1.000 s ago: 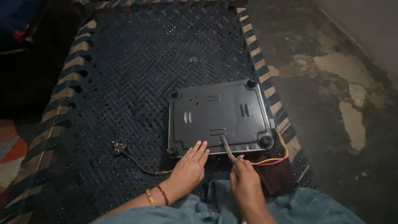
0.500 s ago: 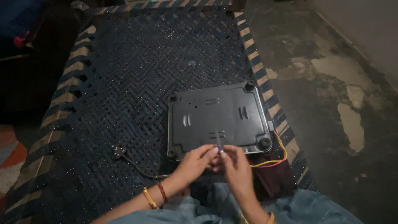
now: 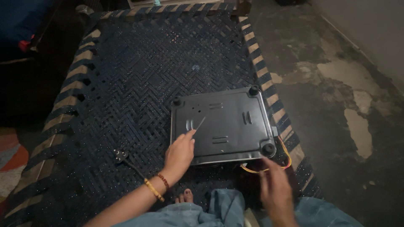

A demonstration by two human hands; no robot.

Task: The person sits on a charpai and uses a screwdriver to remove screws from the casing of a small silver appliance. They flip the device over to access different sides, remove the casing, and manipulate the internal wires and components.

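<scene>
- A woven cot (image 3: 126, 84) in dark blue carries everything, its striped edge running along the right
- A flat grey appliance (image 3: 221, 126) lies upside down near the cot's right edge, feet up, so its base panel is open to work on
- The left hand (image 3: 180, 153) pinches a thin metal tool (image 3: 199, 124) against that panel
- The right hand (image 3: 275, 191), blurred, hangs near with fingers spread and nothing in them
- Yellow wires (image 3: 269, 168) trail from the near right corner; a plug (image 3: 120, 155) lies left
</scene>
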